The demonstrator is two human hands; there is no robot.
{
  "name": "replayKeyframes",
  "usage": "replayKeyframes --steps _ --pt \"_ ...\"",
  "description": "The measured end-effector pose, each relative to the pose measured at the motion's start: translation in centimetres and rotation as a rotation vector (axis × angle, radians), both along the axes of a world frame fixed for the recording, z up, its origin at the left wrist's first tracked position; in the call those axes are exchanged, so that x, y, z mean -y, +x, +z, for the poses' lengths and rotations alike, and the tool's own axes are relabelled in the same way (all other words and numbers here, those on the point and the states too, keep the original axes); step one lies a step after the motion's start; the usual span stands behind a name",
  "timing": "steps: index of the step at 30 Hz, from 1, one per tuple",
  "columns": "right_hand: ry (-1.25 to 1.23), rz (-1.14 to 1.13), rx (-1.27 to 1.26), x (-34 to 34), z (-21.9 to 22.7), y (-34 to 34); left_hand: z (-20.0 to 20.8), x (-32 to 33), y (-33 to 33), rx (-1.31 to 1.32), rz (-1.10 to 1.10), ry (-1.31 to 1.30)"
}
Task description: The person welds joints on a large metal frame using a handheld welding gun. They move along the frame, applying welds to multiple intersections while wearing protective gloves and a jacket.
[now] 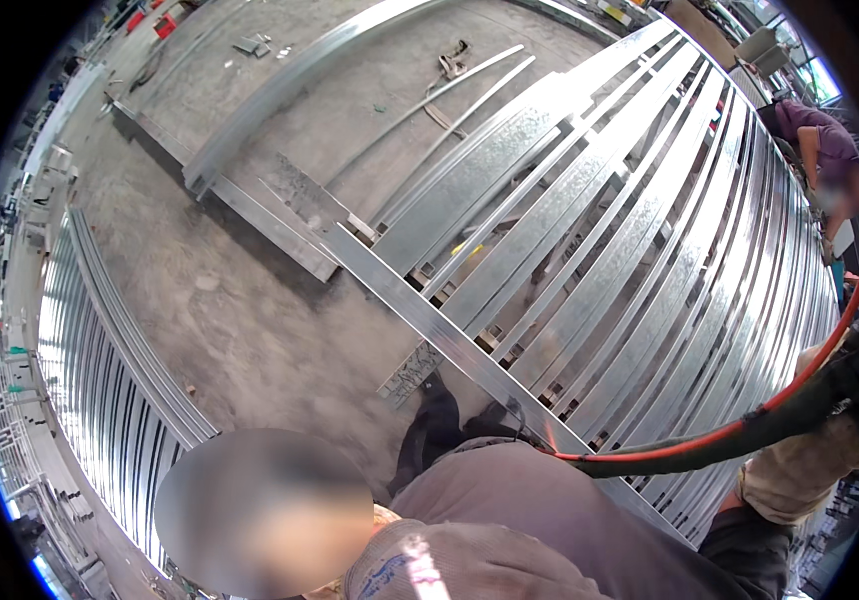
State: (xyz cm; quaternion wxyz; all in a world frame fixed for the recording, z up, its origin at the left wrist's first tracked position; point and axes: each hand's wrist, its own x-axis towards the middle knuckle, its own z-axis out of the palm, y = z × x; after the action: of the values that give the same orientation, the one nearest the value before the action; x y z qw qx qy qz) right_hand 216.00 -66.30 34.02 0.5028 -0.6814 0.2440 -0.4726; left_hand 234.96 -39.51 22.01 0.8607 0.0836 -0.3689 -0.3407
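Note:
My right hand [812, 448], in a tan work glove, is raised at the right edge. It seems closed round something dark, which shadow and a hose hide. A dark hose with an orange cable [710, 452] arcs past the glove and down to my waist. A large blurred patch covers the lower left beside a grey sleeve [460, 560]; a bit of tan shows at its edge. Whether my left hand is under that patch, and what it does, I cannot make out. Before me lies a frame of long galvanized metal bars [570, 225], its near rail [430, 318] running beside my feet.
Another person [830, 150] in a purple shirt bends over the frame's far right side. Stacked metal profiles [120, 370] lie at left. A loose beam [270, 235], a long curved channel [290, 85] and thin strips [430, 100] lie on the dusty concrete floor [250, 330].

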Motion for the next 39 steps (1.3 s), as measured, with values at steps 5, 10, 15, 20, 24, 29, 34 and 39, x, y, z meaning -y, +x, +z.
replayKeyframes --steps 5,10,15,20,24,29,34,39 --pt "0.247 -0.046 -0.038 0.5 -2.8 2.6 -3.5 0.2 5.2 -0.083 0.219 0.252" --pt "0.667 0.133 -0.216 2.8 -9.8 8.4 -13.4 1.1 15.0 0.248 0.8 0.924" --pt "0.768 0.434 -0.762 4.0 -17.7 12.6 -23.1 1.8 21.0 0.344 0.939 1.422" --pt "1.017 0.655 -0.821 3.7 -23.3 16.7 -29.2 4.8 24.0 0.611 1.144 1.447" --pt "0.885 0.757 -0.754 4.6 -26.6 18.3 -29.4 7.7 24.2 0.97 1.108 1.699" --pt "0.941 0.822 -0.754 4.5 -26.8 20.5 -31.2 7.3 25.3 0.829 1.196 1.548" --pt "0.962 0.863 -0.776 4.2 -27.2 21.8 -29.0 8.1 27.0 0.721 1.038 1.684" --pt "0.876 0.925 -0.695 3.7 -28.3 22.3 -31.4 7.0 29.7 0.722 0.933 1.709"
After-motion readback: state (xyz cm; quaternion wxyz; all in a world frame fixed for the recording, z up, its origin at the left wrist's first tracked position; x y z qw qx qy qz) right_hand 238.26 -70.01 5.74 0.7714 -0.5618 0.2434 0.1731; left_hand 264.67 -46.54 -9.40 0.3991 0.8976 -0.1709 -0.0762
